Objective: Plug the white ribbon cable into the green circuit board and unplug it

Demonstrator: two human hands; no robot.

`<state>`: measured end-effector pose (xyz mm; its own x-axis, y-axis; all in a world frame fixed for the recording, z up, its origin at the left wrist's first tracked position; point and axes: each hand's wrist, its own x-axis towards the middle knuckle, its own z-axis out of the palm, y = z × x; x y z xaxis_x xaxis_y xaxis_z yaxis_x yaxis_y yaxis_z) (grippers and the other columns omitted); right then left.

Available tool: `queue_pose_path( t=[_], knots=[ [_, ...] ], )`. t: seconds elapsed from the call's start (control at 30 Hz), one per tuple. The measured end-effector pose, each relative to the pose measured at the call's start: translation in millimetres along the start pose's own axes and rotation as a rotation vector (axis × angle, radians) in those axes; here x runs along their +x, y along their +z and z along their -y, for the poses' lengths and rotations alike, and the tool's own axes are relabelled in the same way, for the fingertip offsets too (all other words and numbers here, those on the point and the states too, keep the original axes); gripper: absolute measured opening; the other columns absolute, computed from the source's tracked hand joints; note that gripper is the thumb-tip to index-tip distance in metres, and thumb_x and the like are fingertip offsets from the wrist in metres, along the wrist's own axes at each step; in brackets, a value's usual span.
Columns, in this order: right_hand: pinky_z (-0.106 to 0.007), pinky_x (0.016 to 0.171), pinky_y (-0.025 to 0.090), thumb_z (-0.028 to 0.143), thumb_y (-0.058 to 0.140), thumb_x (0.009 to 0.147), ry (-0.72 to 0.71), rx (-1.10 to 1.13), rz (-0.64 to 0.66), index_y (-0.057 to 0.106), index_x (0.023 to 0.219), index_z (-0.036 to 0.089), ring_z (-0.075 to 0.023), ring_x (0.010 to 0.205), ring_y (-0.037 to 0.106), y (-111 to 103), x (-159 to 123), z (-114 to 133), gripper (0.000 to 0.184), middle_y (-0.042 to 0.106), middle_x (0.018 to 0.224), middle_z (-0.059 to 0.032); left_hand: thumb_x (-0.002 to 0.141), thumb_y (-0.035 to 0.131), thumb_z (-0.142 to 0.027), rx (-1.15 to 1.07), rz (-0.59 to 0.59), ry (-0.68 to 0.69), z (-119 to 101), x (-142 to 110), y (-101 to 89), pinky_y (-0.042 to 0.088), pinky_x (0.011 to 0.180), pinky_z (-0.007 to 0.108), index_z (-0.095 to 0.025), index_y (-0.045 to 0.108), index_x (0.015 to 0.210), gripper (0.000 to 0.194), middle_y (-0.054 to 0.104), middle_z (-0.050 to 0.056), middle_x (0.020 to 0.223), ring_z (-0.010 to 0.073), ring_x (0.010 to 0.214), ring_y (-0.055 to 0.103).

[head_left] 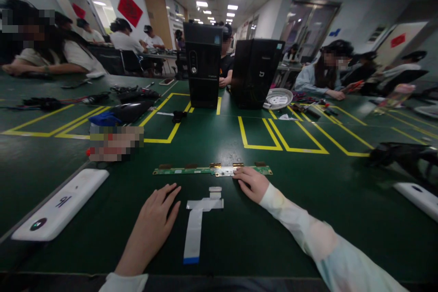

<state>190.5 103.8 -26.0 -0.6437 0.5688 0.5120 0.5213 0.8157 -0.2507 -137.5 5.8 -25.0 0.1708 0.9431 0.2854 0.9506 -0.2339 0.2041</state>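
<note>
A long, narrow green circuit board [185, 171] lies across the green table in front of me, with copper-coloured tabs along its far edge and a silvery section near the middle. My right hand [252, 184] rests at that silvery section, its fingertips touching the board and its fingers loosely stretched. Flat on the tabletop, my left hand [158, 207] has its fingers extended and nothing in it. Between the two hands lies a white flat ribbon cable [194, 232], folded into a cross-like shape, with a blue near end and a connector at its far end.
Two black computer towers [204, 64] [256, 73] stand at the back. A white device [63, 203] is at left, another white device [417, 198] at right. Cables [41, 103] and a white basket [278, 98] lie farther off. Yellow tape [263, 148] marks the table; several people sit around.
</note>
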Motion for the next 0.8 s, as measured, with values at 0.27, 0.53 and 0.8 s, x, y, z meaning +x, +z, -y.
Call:
queue_pose_path(
  t=[0.27,0.53,0.8],
  knots=[
    [-0.046,0.099,0.047,0.015,0.042,0.090,-0.031,0.025,-0.035,0.062,0.104,0.021,-0.0233,0.119,0.052,1.3,-4.9,-8.4,0.025,0.060,0.118,-0.0119,0.093,0.038,-0.040,0.009,0.010,-0.005,1.7,-1.5,2.2,0.037,0.109,0.051,-0.021,0.054,0.132,0.046,0.055,0.010,0.136,0.0275,0.125,0.051],
    [-0.049,0.100,0.045,0.019,0.043,0.091,-0.028,0.000,0.019,0.061,0.111,0.021,-0.0250,0.121,0.051,-17.8,-18.7,-36.8,0.027,0.056,0.124,-0.0134,0.094,0.038,-0.040,-0.043,0.067,0.022,0.1,-2.5,-4.1,0.039,0.107,0.052,-0.024,0.051,0.134,0.045,0.051,0.009,0.140,0.0275,0.129,0.047],
    [-0.047,0.100,0.045,0.020,0.042,0.092,-0.043,-0.034,0.035,0.055,0.126,0.019,-0.0248,0.122,0.050,-11.0,-26.0,-46.5,0.037,0.054,0.129,-0.0146,0.097,0.037,-0.036,-0.126,0.279,0.337,-48.3,12.2,-26.6,0.036,0.111,0.048,-0.032,0.042,0.140,0.044,0.043,0.002,0.148,0.0234,0.137,0.037]
  ],
)
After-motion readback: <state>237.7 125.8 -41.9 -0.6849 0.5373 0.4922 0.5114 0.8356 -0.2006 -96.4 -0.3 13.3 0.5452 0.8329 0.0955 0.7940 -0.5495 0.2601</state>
